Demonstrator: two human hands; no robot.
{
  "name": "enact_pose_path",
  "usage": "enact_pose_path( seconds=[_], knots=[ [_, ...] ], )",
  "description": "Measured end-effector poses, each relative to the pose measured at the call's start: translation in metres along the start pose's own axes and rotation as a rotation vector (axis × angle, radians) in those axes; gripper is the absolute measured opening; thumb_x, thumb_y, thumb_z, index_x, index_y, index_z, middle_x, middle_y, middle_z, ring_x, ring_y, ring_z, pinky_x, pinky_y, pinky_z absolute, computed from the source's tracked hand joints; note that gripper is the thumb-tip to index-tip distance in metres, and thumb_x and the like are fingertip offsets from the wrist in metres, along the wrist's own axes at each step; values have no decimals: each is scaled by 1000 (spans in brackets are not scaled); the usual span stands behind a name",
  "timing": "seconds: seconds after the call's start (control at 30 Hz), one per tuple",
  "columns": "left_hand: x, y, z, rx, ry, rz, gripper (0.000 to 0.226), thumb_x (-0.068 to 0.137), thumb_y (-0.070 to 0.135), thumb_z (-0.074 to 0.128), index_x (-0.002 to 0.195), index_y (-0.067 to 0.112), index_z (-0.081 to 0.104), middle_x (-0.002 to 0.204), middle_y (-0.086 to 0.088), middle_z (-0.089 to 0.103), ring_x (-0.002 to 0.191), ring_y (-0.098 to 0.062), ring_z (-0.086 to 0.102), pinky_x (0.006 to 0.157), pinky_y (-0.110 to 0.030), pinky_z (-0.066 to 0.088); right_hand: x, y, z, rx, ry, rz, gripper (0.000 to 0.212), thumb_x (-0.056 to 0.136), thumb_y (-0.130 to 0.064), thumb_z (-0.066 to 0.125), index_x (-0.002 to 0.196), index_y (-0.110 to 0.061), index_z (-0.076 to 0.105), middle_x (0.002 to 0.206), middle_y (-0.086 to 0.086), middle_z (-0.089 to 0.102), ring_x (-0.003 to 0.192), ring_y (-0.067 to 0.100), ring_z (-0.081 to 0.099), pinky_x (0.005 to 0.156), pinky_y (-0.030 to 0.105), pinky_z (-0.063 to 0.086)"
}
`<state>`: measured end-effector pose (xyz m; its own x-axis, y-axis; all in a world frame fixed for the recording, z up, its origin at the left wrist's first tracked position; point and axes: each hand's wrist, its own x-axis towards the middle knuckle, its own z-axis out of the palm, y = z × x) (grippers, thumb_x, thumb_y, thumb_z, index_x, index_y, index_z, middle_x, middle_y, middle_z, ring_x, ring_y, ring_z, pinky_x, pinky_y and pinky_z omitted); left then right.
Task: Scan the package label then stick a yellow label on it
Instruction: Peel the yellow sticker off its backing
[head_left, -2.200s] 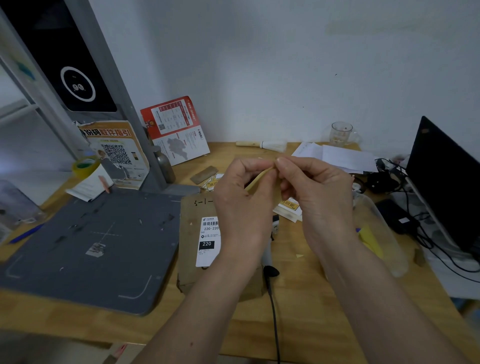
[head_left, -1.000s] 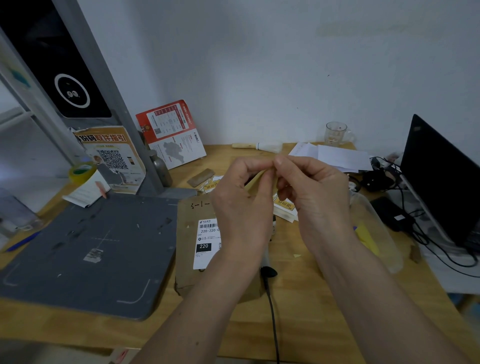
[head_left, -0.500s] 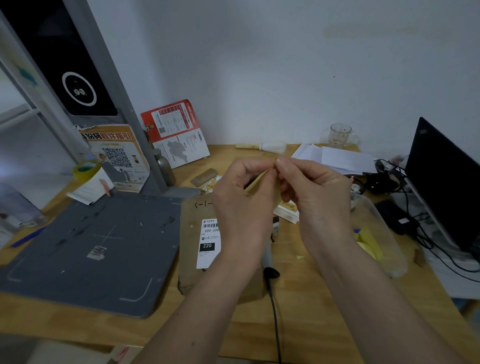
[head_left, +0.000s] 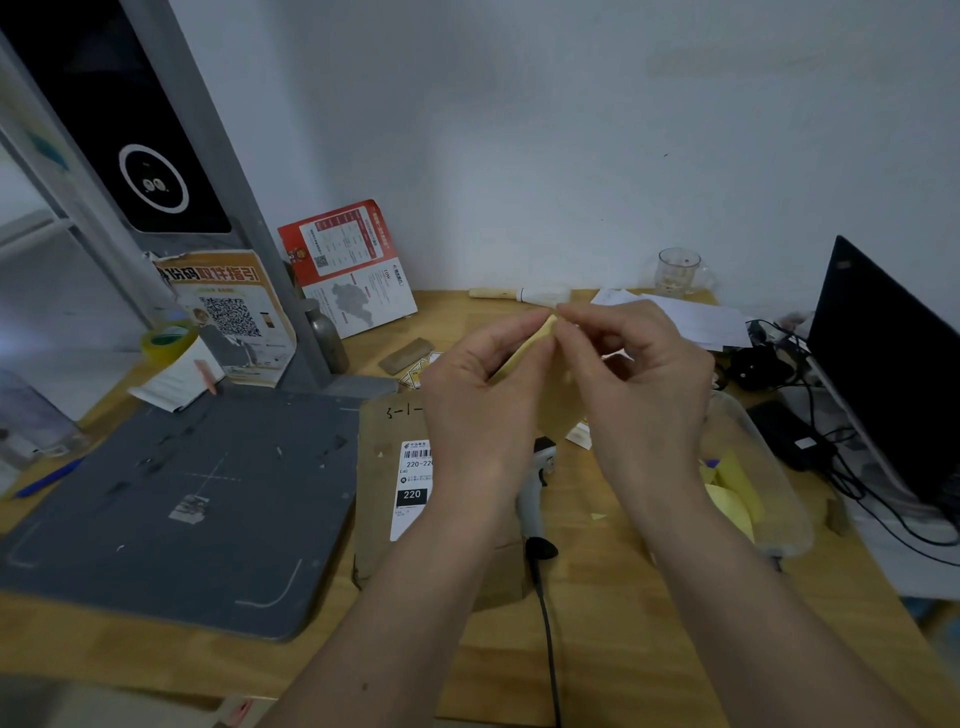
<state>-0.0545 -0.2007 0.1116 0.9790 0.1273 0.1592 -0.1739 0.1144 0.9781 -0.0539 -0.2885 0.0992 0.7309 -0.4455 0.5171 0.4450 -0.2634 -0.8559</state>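
We hold both forearms raised over the bench (head_left: 597, 639), reaching in from six o'clock, with the hands meeting at the centre of the view. Our left hand (head_left: 483, 400) shows its back to us, fingers curled, thumb and forefinger pinching the yellow label (head_left: 524, 351) along its lower edge. Our right hand (head_left: 639, 384), at three o'clock of the left, is also curled, its thumb and forefinger tips nipping the top corner of the same label at about twelve o'clock; the other fingers fold inward beneath. Both wrists are bent slightly toward each other.

Below the hands, the brown package (head_left: 382, 499) lies flat on the bench, its white shipping label (head_left: 413, 488) facing up and partly hidden by the left wrist. The handheld scanner (head_left: 535, 499) lies just beside the package at its three o'clock side, its cable trailing toward six o'clock. A clear tub (head_left: 779, 499) holding yellow sheets sits at four o'clock of the right hand, and a grey mat (head_left: 171, 509) lies at nine o'clock of the package.
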Motion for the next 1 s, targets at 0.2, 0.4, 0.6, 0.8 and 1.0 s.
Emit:
enact_pose_path(
  seconds=[0.2, 0.4, 0.6, 0.8, 1.0],
  knots=[
    [1, 1, 1, -75, 4, -67, 21, 84, 3, 67, 98, 16, 75, 97, 4, 77, 94, -4, 70, 85, -18, 55, -1, 10, -1, -226, 43, -297, 12, 83, -6, 68, 90, -14, 74, 79, -11, 53, 72, -7, 51, 66, 6, 39],
    [0, 0, 2, -85, 0, -79, 21, 84, 2, 66, 99, 15, 75, 99, 2, 76, 98, -6, 69, 93, -26, 53, 0, 14, -2, -311, 68, -378, 7, 83, -7, 68, 86, -6, 74, 81, -5, 55, 71, -9, 47, 68, 3, 37],
    [0, -1, 1, -100, 3, -69, 21, 84, 2, 66, 94, 17, 76, 95, 3, 77, 96, -8, 70, 91, -26, 54, 0, 13, 0, -313, 55, -382, 5, 82, -5, 69, 84, -7, 73, 81, -2, 57, 69, -6, 48, 68, 4, 37],
    [1, -2, -1, -85, 1, -37, 20, 84, 2, 66, 96, 15, 76, 96, 0, 77, 97, -11, 70, 91, -29, 55, 1, 10, 1, -246, 31, -303, 7, 80, -5, 69, 82, -11, 72, 79, -1, 60, 71, -1, 54, 66, 8, 42],
    [1, -3, -2, -104, 4, -18, 19, 84, 1, 66, 95, 13, 76, 94, -1, 77, 93, -11, 71, 86, -24, 56, 0, 11, 3, -262, 42, -341, 7, 80, -3, 70, 82, -9, 71, 79, -1, 60, 72, -7, 51, 66, 7, 40]
  ],
)
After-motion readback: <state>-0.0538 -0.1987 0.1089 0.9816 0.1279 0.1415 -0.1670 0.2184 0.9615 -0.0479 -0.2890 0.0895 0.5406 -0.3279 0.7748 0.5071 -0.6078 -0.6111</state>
